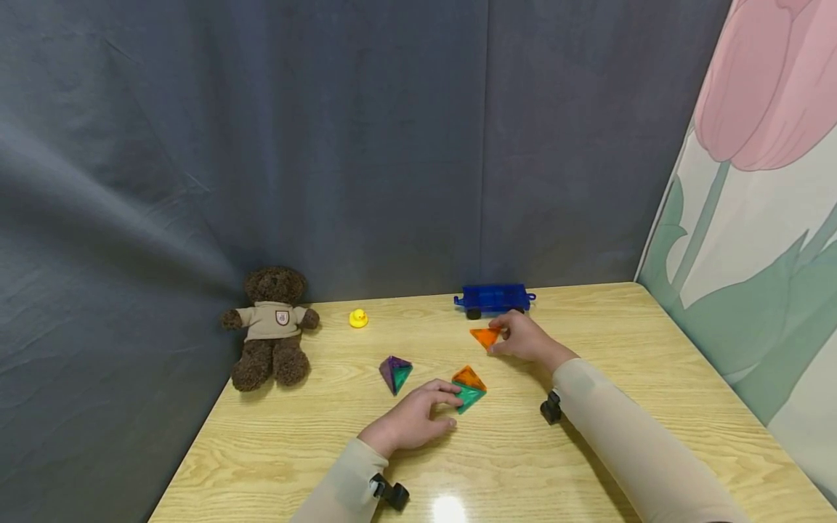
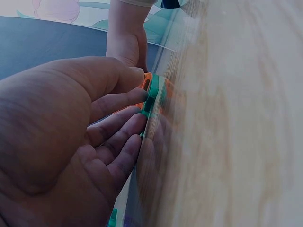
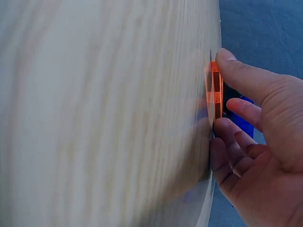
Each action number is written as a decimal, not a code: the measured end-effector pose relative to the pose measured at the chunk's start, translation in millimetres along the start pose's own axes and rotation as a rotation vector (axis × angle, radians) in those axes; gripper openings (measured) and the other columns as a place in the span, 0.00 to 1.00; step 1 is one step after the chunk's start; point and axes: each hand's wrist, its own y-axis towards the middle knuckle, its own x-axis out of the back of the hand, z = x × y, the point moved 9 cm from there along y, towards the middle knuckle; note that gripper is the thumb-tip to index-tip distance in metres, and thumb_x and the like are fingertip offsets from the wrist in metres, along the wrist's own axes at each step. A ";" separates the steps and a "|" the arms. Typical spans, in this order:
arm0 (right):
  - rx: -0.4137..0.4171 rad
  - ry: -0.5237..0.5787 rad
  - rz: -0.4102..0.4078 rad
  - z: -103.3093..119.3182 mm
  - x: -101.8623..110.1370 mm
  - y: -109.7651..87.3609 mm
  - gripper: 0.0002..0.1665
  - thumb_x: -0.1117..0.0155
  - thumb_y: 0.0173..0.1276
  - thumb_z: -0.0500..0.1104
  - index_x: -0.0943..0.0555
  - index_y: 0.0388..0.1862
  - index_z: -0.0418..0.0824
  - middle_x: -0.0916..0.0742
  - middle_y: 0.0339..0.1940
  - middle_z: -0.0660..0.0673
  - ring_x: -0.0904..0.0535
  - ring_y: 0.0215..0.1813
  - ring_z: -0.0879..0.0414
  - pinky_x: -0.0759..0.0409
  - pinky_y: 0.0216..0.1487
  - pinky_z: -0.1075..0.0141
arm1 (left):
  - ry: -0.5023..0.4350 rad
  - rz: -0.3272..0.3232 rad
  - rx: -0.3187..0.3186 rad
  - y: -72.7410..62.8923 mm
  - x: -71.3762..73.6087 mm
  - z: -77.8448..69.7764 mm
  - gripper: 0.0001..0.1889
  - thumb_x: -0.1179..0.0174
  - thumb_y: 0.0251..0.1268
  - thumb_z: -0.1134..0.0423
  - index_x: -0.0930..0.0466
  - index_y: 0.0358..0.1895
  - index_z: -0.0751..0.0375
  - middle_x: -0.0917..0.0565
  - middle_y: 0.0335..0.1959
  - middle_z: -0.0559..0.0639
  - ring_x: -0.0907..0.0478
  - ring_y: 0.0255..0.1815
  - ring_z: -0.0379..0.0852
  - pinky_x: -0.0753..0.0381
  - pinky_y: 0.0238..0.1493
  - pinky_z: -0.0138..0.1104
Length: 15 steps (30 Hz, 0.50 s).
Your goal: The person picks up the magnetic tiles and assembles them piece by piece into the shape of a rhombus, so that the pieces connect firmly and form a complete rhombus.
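On the wooden table, my right hand [image 1: 523, 338] pinches an orange translucent triangular tile [image 1: 484, 337] between thumb and fingers. The right wrist view shows that orange tile [image 3: 217, 97] edge-on, with the thumb at one end and fingertips at the other. Fingers of my left hand [image 1: 413, 420] lie extended at a green triangular tile [image 1: 471, 397], touching its left part, while the thumb stands apart from it. Against the green tile's far edge lies a second orange triangular tile [image 1: 469, 377]. Fingertips partly cover the green tile [image 2: 152, 94] in the left wrist view.
Left of the tiles sit a purple tile piece [image 1: 388, 369] and a green one [image 1: 402, 374] side by side. A blue toy wagon [image 1: 495, 298] stands behind my right hand. Farther left are a yellow rubber duck [image 1: 358, 318] and a brown teddy bear [image 1: 273, 323].
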 end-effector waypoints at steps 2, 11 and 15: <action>0.001 -0.011 0.001 2.2 -0.5 -1.1 0.34 0.15 0.59 0.43 0.16 0.62 0.32 0.19 0.53 0.37 0.21 0.51 0.44 0.17 0.55 0.52 | -0.002 0.000 0.001 0.2 -0.1 0.0 0.19 0.37 0.78 0.57 0.17 0.67 0.51 0.29 0.74 0.37 0.34 0.76 0.42 0.34 0.76 0.44; 0.008 -0.103 -0.010 4.9 -1.8 -1.2 0.42 0.14 0.56 0.51 0.18 0.66 0.33 0.21 0.55 0.38 0.24 0.49 0.47 0.21 0.58 0.51 | 0.000 -0.001 -0.004 0.2 -0.1 0.5 0.19 0.37 0.78 0.56 0.17 0.67 0.51 0.29 0.74 0.37 0.34 0.76 0.42 0.34 0.76 0.44; 0.013 -0.110 -0.022 4.0 -2.7 0.3 0.42 0.14 0.56 0.51 0.18 0.64 0.32 0.21 0.55 0.38 0.23 0.49 0.47 0.21 0.59 0.49 | -0.003 0.000 0.001 0.4 -0.5 0.8 0.19 0.37 0.78 0.56 0.17 0.67 0.51 0.29 0.74 0.37 0.34 0.76 0.42 0.34 0.76 0.44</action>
